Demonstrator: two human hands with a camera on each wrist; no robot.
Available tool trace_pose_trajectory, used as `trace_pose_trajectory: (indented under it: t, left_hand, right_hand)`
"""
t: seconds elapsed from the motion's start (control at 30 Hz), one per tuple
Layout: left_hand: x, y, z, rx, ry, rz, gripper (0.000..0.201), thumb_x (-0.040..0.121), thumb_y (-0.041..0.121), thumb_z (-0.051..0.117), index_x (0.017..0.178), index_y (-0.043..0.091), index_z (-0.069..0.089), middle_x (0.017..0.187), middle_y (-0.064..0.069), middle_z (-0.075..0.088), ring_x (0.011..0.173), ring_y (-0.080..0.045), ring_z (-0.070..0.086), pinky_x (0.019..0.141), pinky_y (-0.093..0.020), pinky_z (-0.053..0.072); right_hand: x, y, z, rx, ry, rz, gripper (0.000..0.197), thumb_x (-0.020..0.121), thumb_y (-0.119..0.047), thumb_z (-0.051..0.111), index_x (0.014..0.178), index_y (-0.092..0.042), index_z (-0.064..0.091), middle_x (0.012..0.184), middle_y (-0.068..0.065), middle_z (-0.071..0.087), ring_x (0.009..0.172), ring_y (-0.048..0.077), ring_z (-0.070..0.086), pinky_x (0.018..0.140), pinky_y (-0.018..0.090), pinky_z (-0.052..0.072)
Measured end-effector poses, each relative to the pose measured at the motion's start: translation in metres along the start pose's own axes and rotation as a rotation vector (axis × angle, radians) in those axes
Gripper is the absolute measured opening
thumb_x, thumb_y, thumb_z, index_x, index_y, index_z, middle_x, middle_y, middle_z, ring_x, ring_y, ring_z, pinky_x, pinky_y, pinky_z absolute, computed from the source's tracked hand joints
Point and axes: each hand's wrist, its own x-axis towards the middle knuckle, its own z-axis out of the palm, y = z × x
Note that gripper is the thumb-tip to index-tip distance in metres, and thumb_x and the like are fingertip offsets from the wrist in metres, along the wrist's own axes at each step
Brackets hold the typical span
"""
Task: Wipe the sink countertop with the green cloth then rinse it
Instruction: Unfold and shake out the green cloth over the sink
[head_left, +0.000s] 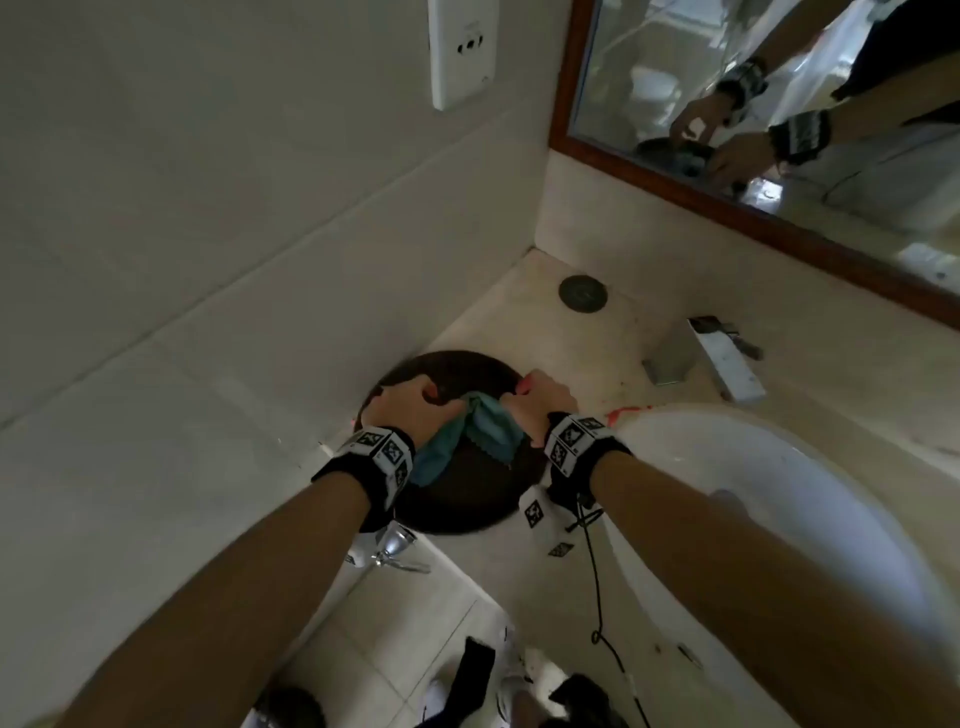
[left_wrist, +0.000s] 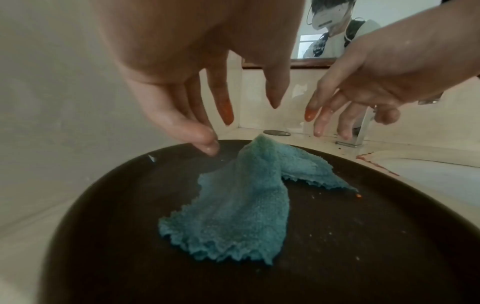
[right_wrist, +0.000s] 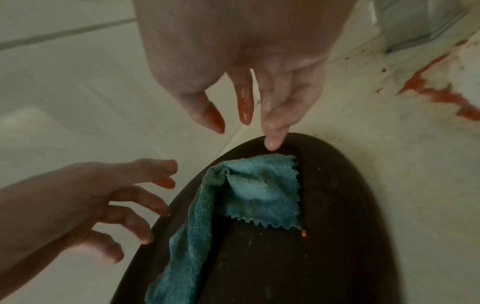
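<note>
The green cloth lies crumpled on a dark round plate at the left end of the beige sink countertop. In the wrist views the cloth rests loose on the plate. My left hand hovers over its left side with spread fingers, holding nothing. My right hand hovers over its far end, fingers straight and wet. Several fingertips carry orange-red smears. A red stain marks the countertop next to the basin.
The white sink basin sits at the right, with a chrome faucet behind it. A dark round cap lies near the corner. A framed mirror hangs above. The tiled wall borders the left. A black cable dangles over the front edge.
</note>
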Motion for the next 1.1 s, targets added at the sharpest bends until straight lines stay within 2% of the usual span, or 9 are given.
trace_pose_trajectory:
  t: [0.13, 0.23, 0.43, 0.57, 0.7, 0.8, 0.93, 1.03, 1.1]
  left_hand:
    - [0.006, 0.008, 0.002, 0.087, -0.071, -0.034, 0.054, 0.067, 0.077, 0.058, 0.097, 0.032, 0.061, 0.096, 0.000, 0.066, 0.092, -0.026, 0.062, 0.076, -0.031, 0.046]
    - [0.013, 0.009, 0.007, 0.110, -0.126, -0.024, 0.048, 0.072, 0.071, 0.061, 0.101, 0.033, 0.063, 0.097, 0.000, 0.067, 0.092, -0.024, 0.063, 0.078, -0.032, 0.050]
    - [0.024, 0.004, 0.015, 0.125, -0.169, -0.009, 0.031, 0.082, 0.054, 0.060, 0.107, 0.038, 0.066, 0.108, 0.000, 0.069, 0.099, -0.025, 0.064, 0.083, -0.033, 0.052]
    - [0.025, 0.000, 0.018, 0.108, -0.171, -0.001, 0.022, 0.087, 0.044, 0.057, 0.105, 0.034, 0.066, 0.106, -0.002, 0.068, 0.099, -0.027, 0.063, 0.082, -0.033, 0.048]
    - [0.025, -0.001, 0.018, 0.026, -0.177, 0.036, 0.020, 0.090, 0.044, 0.050, 0.095, 0.025, 0.055, 0.098, -0.005, 0.064, 0.093, -0.027, 0.061, 0.082, -0.036, 0.048]
    - [0.023, 0.000, 0.015, -0.074, -0.185, 0.048, 0.022, 0.093, 0.040, 0.047, 0.098, 0.019, 0.052, 0.100, -0.009, 0.064, 0.094, -0.030, 0.060, 0.084, -0.038, 0.047]
    - [0.015, 0.004, 0.007, -0.171, -0.176, 0.067, 0.022, 0.096, 0.038, 0.042, 0.103, 0.018, 0.049, 0.097, -0.011, 0.063, 0.093, -0.033, 0.060, 0.085, -0.042, 0.048]
    - [0.007, 0.009, -0.002, -0.198, -0.154, 0.115, 0.014, 0.096, 0.034, 0.043, 0.099, 0.020, 0.043, 0.086, -0.007, 0.057, 0.090, -0.034, 0.061, 0.073, -0.037, 0.042]
    - [-0.001, 0.011, -0.008, -0.197, -0.156, 0.154, 0.012, 0.095, 0.032, 0.045, 0.098, 0.021, 0.040, 0.086, -0.006, 0.056, 0.091, -0.034, 0.061, 0.073, -0.037, 0.041]
  right_hand:
    - [0.015, -0.001, 0.005, 0.030, -0.046, 0.008, 0.035, 0.080, -0.043, 0.064, 0.109, -0.025, 0.056, 0.098, 0.006, 0.064, 0.089, 0.031, 0.064, 0.079, 0.046, 0.058]
    - [0.024, 0.002, 0.011, -0.045, -0.098, -0.040, 0.032, 0.082, -0.046, 0.066, 0.109, -0.028, 0.062, 0.102, 0.005, 0.069, 0.088, 0.028, 0.067, 0.079, 0.043, 0.059]
    - [0.034, 0.006, 0.015, -0.188, -0.116, -0.089, 0.037, 0.086, -0.044, 0.065, 0.117, -0.025, 0.064, 0.123, 0.004, 0.063, 0.109, 0.027, 0.061, 0.095, 0.035, 0.049]
    - [0.036, 0.006, 0.019, -0.240, -0.084, -0.116, 0.025, 0.090, -0.044, 0.058, 0.104, -0.025, 0.067, 0.107, 0.002, 0.068, 0.098, 0.026, 0.063, 0.087, 0.034, 0.051]
    - [0.032, 0.001, 0.021, -0.249, -0.091, -0.144, 0.029, 0.095, -0.040, 0.046, 0.097, -0.016, 0.063, 0.094, 0.006, 0.066, 0.085, 0.026, 0.062, 0.075, 0.034, 0.049]
    - [0.029, -0.005, 0.021, -0.205, -0.076, -0.138, 0.034, 0.097, -0.040, 0.038, 0.103, -0.012, 0.056, 0.100, 0.009, 0.063, 0.092, 0.030, 0.059, 0.081, 0.039, 0.047]
    - [0.018, -0.009, 0.016, -0.033, -0.082, -0.116, 0.035, 0.100, -0.041, 0.036, 0.114, -0.010, 0.047, 0.099, 0.008, 0.053, 0.090, 0.027, 0.052, 0.077, 0.035, 0.040]
    - [0.011, -0.009, 0.009, 0.132, -0.076, -0.121, 0.026, 0.098, -0.040, 0.044, 0.106, -0.015, 0.042, 0.091, 0.004, 0.053, 0.084, 0.026, 0.054, 0.070, 0.035, 0.041]
    - [0.001, -0.008, 0.005, 0.277, -0.037, -0.113, 0.022, 0.094, -0.034, 0.057, 0.100, -0.018, 0.042, 0.092, 0.007, 0.056, 0.087, 0.028, 0.057, 0.072, 0.039, 0.047]
